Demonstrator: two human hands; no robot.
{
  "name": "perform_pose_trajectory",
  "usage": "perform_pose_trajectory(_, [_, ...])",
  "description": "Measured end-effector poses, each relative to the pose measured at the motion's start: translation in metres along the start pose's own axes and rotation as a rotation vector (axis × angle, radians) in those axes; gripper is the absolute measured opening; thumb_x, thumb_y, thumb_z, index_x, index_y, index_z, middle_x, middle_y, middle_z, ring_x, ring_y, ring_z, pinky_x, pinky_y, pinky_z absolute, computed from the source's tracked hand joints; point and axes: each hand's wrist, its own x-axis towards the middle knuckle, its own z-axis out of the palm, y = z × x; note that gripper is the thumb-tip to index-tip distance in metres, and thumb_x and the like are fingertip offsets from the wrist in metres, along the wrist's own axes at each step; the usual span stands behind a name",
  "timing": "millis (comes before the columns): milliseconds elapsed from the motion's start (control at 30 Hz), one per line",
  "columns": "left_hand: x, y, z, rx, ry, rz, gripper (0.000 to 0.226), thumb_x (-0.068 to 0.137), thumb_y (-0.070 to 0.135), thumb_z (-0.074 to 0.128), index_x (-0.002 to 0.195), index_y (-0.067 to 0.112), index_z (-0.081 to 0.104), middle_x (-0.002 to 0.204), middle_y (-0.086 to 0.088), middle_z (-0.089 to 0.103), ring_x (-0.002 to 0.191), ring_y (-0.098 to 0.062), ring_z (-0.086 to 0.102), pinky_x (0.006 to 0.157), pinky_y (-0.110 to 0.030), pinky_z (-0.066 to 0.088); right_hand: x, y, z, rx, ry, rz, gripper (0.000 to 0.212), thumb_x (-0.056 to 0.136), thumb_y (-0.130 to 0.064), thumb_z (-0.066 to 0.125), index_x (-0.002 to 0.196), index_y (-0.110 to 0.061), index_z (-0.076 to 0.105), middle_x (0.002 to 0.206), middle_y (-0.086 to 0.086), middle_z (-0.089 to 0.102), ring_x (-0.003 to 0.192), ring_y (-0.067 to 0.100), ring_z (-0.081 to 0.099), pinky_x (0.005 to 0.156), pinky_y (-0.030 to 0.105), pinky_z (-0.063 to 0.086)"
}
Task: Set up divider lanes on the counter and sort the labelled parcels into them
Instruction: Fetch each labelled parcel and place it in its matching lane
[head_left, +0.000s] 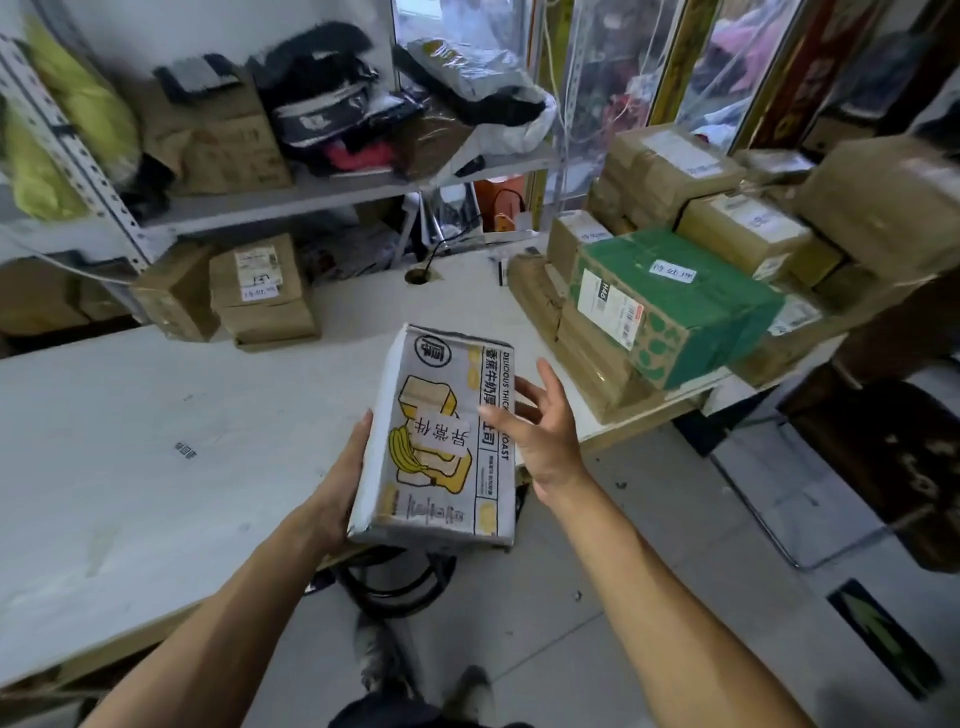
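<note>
Sorting, I gripped the toast parcel (441, 441) in my left hand (337, 483), right hand (545, 431) open beside it — next, I judged, a lane on the counter (156, 441).

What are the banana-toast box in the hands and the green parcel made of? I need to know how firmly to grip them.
Toast box: seemingly printed cardboard, matte, with crisp folded edges. Green parcel: cardboard carton, brown showing at the printed side, glossy tape on top.
</note>
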Motion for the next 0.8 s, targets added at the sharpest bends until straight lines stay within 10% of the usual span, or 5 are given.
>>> perform_pose_trajectory(200, [0.016, -0.010, 0.027, 0.083, -0.093, -0.005, 0.082, 0.093, 0.078, 0.030, 0.144, 0.018, 0.054, 0.137, -0.021, 0.063, 0.123, -0.043, 0.062, 0.103, -0.059, 0.050, -0.009, 0.001, -0.025, 0.144, -0.222, 0.070, 0.073, 0.087, -0.037, 0.074, 0.147, -0.008, 0.045, 0.140, 0.029, 0.056, 0.128, 0.050, 0.055, 0.108, 0.067, 0.042])
perform_pose_trajectory(367, [0.016, -0.017, 0.034, 0.348, -0.194, 0.050, 0.085, 0.089, 0.083, 0.037, 0.146, 0.022, 0.052, 0.140, -0.015, 0.063, 0.127, -0.038, 0.061, 0.104, -0.057, 0.049, -0.021, -0.008, -0.061, 0.101, -0.221, 0.099, 0.070, 0.084, -0.045, 0.079, 0.143, -0.018, 0.056, 0.141, 0.017, 0.061, 0.131, 0.039, 0.057, 0.114, 0.063, 0.037])
perform_pose_trajectory(500, [0.018, -0.010, 0.055, 0.476, -0.108, 0.168, 0.125, 0.044, 0.088, 0.078, 0.150, 0.037, 0.037, 0.137, -0.007, 0.065, 0.116, -0.033, 0.068, 0.099, -0.055, 0.053, -0.034, -0.024, -0.088, -0.188, -0.244, 0.093, 0.057, 0.083, -0.035, 0.081, 0.137, -0.031, 0.063, 0.127, -0.007, 0.071, 0.118, 0.010, 0.066, 0.112, 0.045, 0.046])
perform_pose_trajectory(667, [0.021, -0.044, 0.084, 0.300, -0.118, 0.178, 0.082, 0.069, 0.054, 0.081, 0.137, 0.019, 0.054, 0.134, -0.030, 0.060, 0.118, -0.051, 0.060, 0.102, -0.061, 0.045, -0.063, -0.033, -0.133, -0.308, -0.249, 0.113, 0.092, 0.064, -0.071, 0.082, 0.145, -0.042, 0.051, 0.140, -0.007, 0.059, 0.122, -0.001, 0.058, 0.106, 0.032, 0.047])
perform_pose_trajectory(800, [0.017, -0.084, 0.123, 0.138, -0.126, 0.168, 0.084, 0.074, 0.054, 0.074, 0.139, 0.004, 0.057, 0.136, -0.033, 0.058, 0.125, -0.055, 0.055, 0.109, -0.072, 0.036, -0.127, -0.022, -0.201, -0.180, -0.249, 0.200, 0.069, 0.082, -0.068, 0.064, 0.138, -0.027, 0.059, 0.130, 0.002, 0.070, 0.122, 0.023, 0.065, 0.102, 0.043, 0.053])
